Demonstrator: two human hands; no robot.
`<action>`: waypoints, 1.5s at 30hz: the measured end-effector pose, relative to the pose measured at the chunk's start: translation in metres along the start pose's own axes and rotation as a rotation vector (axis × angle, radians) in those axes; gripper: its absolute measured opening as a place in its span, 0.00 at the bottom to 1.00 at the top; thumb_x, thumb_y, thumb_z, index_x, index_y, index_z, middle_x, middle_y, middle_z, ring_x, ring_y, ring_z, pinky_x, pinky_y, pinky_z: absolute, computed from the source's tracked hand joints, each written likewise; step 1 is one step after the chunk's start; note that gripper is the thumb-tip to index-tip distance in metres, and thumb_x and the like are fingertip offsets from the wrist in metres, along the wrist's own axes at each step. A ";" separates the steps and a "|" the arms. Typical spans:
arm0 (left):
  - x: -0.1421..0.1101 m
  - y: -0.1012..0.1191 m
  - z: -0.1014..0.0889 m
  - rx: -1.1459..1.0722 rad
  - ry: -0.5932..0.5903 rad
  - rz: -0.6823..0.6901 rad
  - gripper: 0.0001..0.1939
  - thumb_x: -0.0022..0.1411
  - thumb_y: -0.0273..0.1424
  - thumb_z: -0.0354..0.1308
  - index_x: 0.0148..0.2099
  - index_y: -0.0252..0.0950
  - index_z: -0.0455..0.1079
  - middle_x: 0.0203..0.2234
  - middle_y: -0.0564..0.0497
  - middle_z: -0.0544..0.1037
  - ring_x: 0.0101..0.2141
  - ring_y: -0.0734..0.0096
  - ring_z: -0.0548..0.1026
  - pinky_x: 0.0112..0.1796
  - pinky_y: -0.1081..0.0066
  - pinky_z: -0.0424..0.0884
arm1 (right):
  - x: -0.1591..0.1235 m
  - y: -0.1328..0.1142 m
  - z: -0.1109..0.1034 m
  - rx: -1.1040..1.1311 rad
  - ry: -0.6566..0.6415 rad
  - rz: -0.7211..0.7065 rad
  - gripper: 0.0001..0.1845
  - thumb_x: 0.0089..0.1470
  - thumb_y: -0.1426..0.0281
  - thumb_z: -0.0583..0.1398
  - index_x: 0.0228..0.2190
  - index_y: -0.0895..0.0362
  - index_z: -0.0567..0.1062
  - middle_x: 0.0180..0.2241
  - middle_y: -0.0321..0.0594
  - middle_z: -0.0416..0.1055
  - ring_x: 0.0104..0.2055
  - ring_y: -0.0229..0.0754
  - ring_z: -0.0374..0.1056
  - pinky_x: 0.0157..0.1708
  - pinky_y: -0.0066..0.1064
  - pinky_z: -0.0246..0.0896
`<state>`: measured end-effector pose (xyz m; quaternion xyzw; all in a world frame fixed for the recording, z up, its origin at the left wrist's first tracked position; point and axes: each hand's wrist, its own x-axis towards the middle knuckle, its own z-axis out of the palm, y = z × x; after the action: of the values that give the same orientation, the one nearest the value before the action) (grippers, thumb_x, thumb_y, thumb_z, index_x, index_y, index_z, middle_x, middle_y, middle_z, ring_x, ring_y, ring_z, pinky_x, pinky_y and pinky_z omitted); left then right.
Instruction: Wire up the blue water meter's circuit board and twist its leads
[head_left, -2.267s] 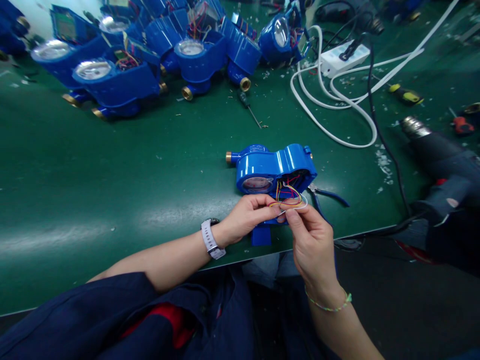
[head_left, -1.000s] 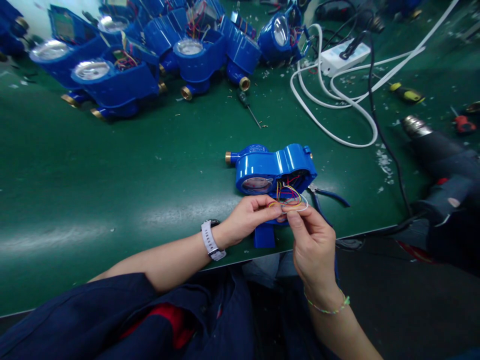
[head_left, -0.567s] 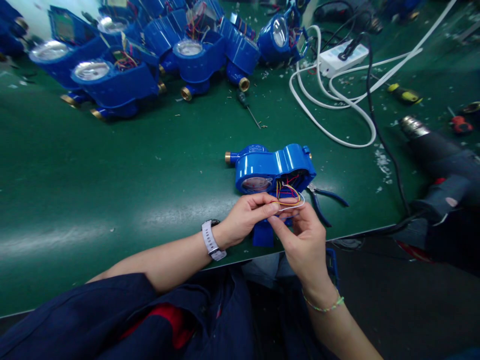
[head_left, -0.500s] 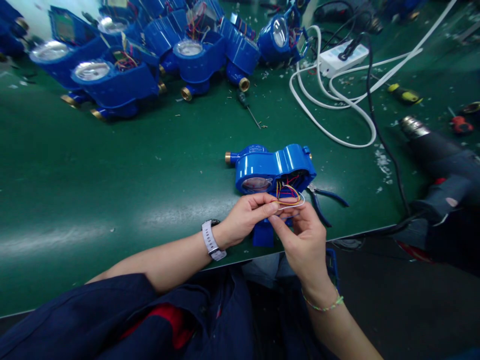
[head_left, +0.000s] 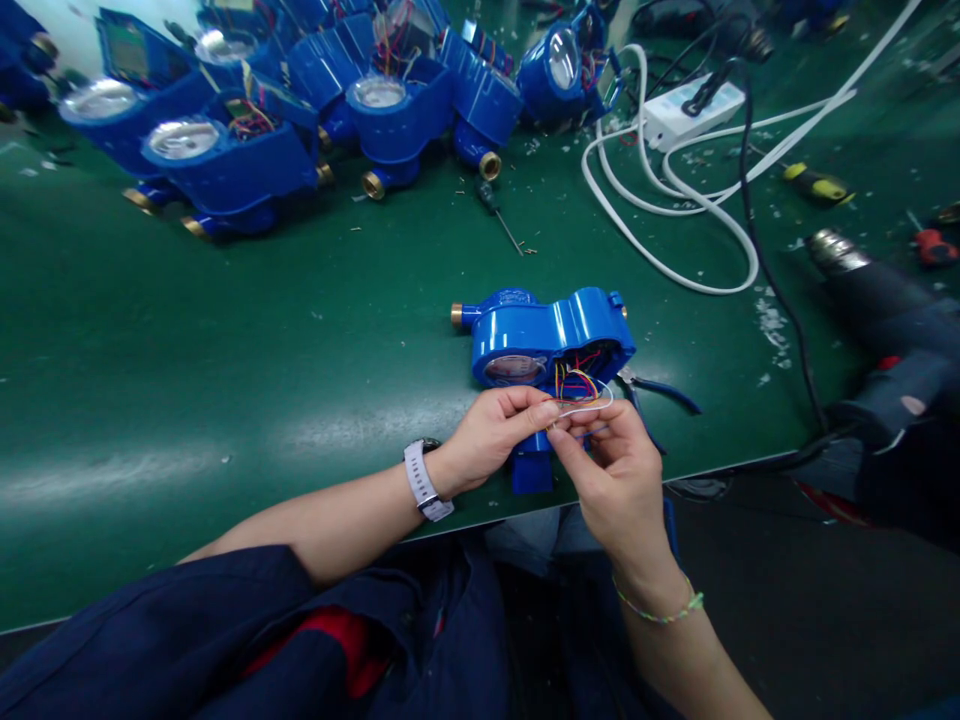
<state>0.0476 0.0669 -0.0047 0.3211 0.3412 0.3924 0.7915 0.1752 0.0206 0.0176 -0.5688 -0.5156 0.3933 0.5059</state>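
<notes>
A blue water meter lies on the green bench in front of me, its round glass dial facing my hands. Thin coloured wires come out of its open compartment. My left hand pinches some of these wires between thumb and forefinger. Close beside it, my right hand is closed in a pinch on wire as well, the fingertips of both hands almost meeting. A white wire loops over the right fingers. The exact wire ends are too small to make out. Below the meter, its blue flap hangs near the bench edge.
Cutting pliers lie right of the meter. A heat gun rests farther right, near a yellow-black screwdriver and a white power strip with looped cable. Several blue meters stand at the back; a dark screwdriver lies before them.
My right hand has shifted slightly right and down, away from the left fingertips. The white wire now runs straighter between the hands. My left hand has hardly moved.
</notes>
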 end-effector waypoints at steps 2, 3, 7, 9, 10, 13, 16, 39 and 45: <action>0.000 0.001 0.000 0.037 0.015 0.023 0.21 0.46 0.45 0.70 0.27 0.31 0.70 0.22 0.55 0.72 0.24 0.80 0.65 0.31 0.75 0.62 | 0.001 0.000 -0.001 -0.026 -0.011 -0.009 0.07 0.54 0.76 0.62 0.32 0.53 0.69 0.31 0.31 0.68 0.33 0.35 0.65 0.34 0.27 0.60; -0.001 0.001 0.000 0.056 0.019 0.035 0.21 0.46 0.46 0.70 0.27 0.32 0.70 0.21 0.55 0.72 0.24 0.80 0.65 0.30 0.75 0.62 | 0.001 -0.001 -0.002 -0.036 -0.017 -0.012 0.07 0.54 0.76 0.62 0.32 0.53 0.69 0.31 0.31 0.68 0.33 0.35 0.65 0.34 0.27 0.60; -0.002 0.002 0.002 0.110 0.029 0.081 0.22 0.48 0.47 0.68 0.26 0.32 0.70 0.20 0.56 0.71 0.23 0.79 0.64 0.30 0.75 0.62 | 0.001 -0.001 -0.004 -0.060 -0.034 -0.006 0.08 0.54 0.76 0.62 0.32 0.53 0.68 0.32 0.31 0.68 0.33 0.35 0.65 0.33 0.27 0.60; -0.001 0.001 0.002 0.114 0.037 0.085 0.22 0.48 0.47 0.68 0.27 0.32 0.70 0.20 0.56 0.71 0.23 0.80 0.64 0.29 0.75 0.62 | 0.000 -0.001 -0.005 -0.064 -0.038 -0.002 0.08 0.55 0.76 0.62 0.31 0.53 0.68 0.32 0.31 0.68 0.33 0.35 0.65 0.34 0.27 0.60; -0.001 0.000 0.002 0.110 0.044 0.079 0.22 0.48 0.47 0.68 0.27 0.32 0.71 0.20 0.56 0.71 0.23 0.80 0.63 0.29 0.75 0.62 | 0.000 -0.001 -0.005 -0.064 -0.041 -0.002 0.08 0.55 0.76 0.62 0.31 0.53 0.68 0.32 0.31 0.68 0.34 0.35 0.65 0.34 0.28 0.60; 0.000 -0.001 0.001 0.080 0.055 0.047 0.22 0.48 0.47 0.68 0.28 0.31 0.71 0.20 0.56 0.70 0.23 0.81 0.62 0.28 0.76 0.60 | 0.000 -0.001 -0.006 -0.068 -0.049 -0.008 0.07 0.55 0.76 0.62 0.32 0.53 0.68 0.32 0.31 0.68 0.34 0.36 0.66 0.35 0.28 0.60; 0.000 0.000 0.000 0.039 0.032 0.025 0.21 0.48 0.46 0.68 0.28 0.31 0.71 0.21 0.56 0.71 0.23 0.81 0.63 0.29 0.76 0.60 | 0.001 -0.001 -0.006 -0.075 -0.042 -0.006 0.07 0.55 0.76 0.62 0.32 0.53 0.69 0.32 0.32 0.69 0.34 0.36 0.66 0.35 0.29 0.60; 0.001 0.005 -0.003 0.114 -0.043 0.073 0.10 0.54 0.35 0.61 0.34 0.32 0.70 0.26 0.52 0.73 0.29 0.75 0.68 0.35 0.72 0.63 | 0.000 -0.001 -0.012 0.086 0.008 0.059 0.05 0.55 0.73 0.63 0.34 0.54 0.72 0.33 0.37 0.76 0.36 0.40 0.74 0.39 0.33 0.70; -0.004 0.007 -0.001 0.286 0.000 0.058 0.07 0.47 0.30 0.59 0.29 0.33 0.65 0.24 0.55 0.69 0.26 0.77 0.63 0.29 0.74 0.60 | -0.004 -0.001 -0.013 0.033 -0.024 0.036 0.06 0.56 0.74 0.61 0.37 0.54 0.72 0.36 0.37 0.76 0.39 0.40 0.73 0.42 0.34 0.68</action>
<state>0.0419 0.0677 0.0014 0.4402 0.3841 0.3626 0.7260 0.1873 0.0145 0.0204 -0.5649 -0.5045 0.4177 0.5019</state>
